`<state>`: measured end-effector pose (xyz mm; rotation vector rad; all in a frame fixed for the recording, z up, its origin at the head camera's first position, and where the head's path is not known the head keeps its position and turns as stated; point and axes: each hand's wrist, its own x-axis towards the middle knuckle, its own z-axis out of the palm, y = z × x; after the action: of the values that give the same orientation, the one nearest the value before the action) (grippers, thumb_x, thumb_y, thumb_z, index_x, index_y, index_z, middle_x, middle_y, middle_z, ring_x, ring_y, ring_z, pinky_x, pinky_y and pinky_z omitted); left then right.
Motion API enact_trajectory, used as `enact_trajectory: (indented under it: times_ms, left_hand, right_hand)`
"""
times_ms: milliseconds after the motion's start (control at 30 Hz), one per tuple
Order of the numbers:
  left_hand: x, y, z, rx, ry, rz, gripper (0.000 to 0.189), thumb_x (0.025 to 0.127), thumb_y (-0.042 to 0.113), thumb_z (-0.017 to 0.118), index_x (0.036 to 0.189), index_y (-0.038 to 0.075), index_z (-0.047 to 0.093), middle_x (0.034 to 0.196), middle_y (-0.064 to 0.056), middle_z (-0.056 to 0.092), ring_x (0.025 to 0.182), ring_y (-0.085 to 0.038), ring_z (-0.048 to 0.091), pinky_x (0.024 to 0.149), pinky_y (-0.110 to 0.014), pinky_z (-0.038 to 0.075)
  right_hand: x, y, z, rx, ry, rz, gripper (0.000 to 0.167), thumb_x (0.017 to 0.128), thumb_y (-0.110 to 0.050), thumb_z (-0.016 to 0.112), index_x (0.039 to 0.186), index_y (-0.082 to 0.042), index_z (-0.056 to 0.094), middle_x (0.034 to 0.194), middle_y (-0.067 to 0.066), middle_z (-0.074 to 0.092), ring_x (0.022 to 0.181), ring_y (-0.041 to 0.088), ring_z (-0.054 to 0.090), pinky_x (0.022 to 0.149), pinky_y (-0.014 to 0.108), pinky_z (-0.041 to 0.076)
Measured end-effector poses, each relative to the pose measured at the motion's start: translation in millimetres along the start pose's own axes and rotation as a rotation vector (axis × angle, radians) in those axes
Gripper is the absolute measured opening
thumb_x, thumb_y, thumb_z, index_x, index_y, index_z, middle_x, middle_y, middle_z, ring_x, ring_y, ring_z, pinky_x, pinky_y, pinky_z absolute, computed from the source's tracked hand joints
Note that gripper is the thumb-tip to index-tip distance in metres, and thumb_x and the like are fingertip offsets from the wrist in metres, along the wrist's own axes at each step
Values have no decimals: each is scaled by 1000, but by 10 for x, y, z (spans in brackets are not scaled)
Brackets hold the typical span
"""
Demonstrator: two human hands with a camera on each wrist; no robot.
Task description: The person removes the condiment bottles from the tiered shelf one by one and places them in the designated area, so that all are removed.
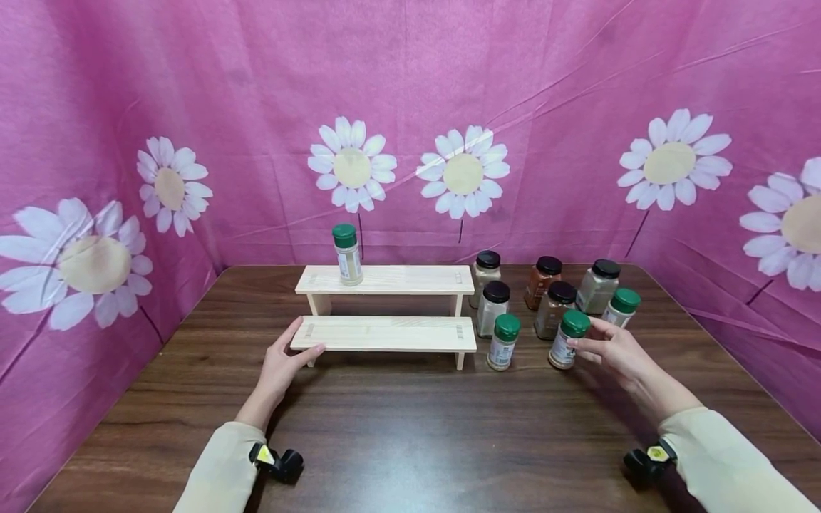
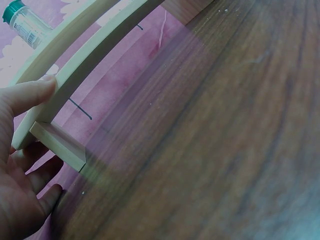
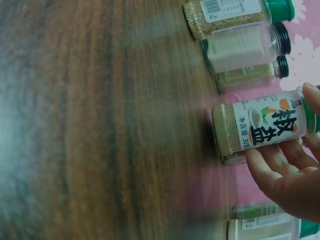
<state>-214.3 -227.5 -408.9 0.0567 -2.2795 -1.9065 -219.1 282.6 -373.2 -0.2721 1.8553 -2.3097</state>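
Note:
My left hand (image 1: 282,365) grips the left end of the lower step of a two-step wooden rack (image 1: 385,335), thumb at the front edge and fingers around the end. In the left wrist view some fingers lie beside the rack's leg (image 2: 61,146). With my right hand (image 1: 618,354) I hold a green-capped spice jar (image 1: 562,349) near its cap, thumb on one side and fingers on the other. Its printed label (image 3: 270,120) faces the right wrist camera. Another green-capped jar (image 1: 349,260) stands on the rack's upper step, toward the left.
Right of the rack are a green-capped jar (image 1: 502,350) and several black-capped jars (image 1: 492,313) of spice. One more green-capped jar (image 1: 621,308) stands behind my right hand. All are on a dark wood table (image 1: 410,427), backed by a pink flowered cloth (image 1: 404,64).

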Motion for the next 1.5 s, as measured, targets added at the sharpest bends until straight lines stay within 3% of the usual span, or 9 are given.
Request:
enact_trajectory:
  times_ms: [133,333,533,733,1167,1300,1500]
  left_hand:
    - [-11,15,3,-6,-9,0,75,73,10,69,135,5,27,133,-16,31,116,-20,32,95,-30,24]
    - [2,-8,-4,8,0,-7,75,72,10,70,135,5,28,132,-16,32,116,-20,32,94,-29,25]
    - [21,-44,7,9,23,45,74,71,10,71,133,4,32,130,-18,35,114,-20,35,93,-29,27]
    - [10,20,7,-5,-11,-10,74,74,9,68,135,6,26,133,-16,30,117,-19,31,96,-30,23]
    - [15,20,7,-4,-7,-15,75,74,9,68,136,7,26,133,-15,31,116,-19,32,95,-29,24]
    - [5,29,8,-1,-3,-10,74,74,9,68,135,6,27,133,-16,31,116,-19,32,95,-30,24]
    - [10,18,7,22,2,-9,75,72,10,70,135,5,28,133,-16,31,117,-20,31,96,-32,24]
  right_hand:
    - [-16,13,-4,-7,14,13,36,76,10,57,92,-21,63,91,-3,60,84,8,56,73,23,45]
    - [-30,20,-6,-27,9,5,37,76,11,56,93,-21,63,90,-2,61,84,9,56,73,23,45]
    - [-46,14,-15,-18,-10,-6,39,77,12,55,95,-21,63,91,-2,61,85,9,56,73,23,45]
    - [-54,31,-40,-1,-43,-12,40,78,12,53,98,-21,62,94,-2,61,87,9,55,74,24,45]
    - [-34,-14,-63,27,-91,-29,36,79,11,53,101,-18,58,98,-1,59,90,10,54,75,25,45]
    - [-19,-66,-57,-35,-96,-27,35,79,8,54,105,-16,56,99,-1,58,91,10,54,76,26,44]
    - [3,-200,-31,-244,-90,-85,37,82,3,55,117,-7,49,106,-7,55,91,4,51,72,22,45]
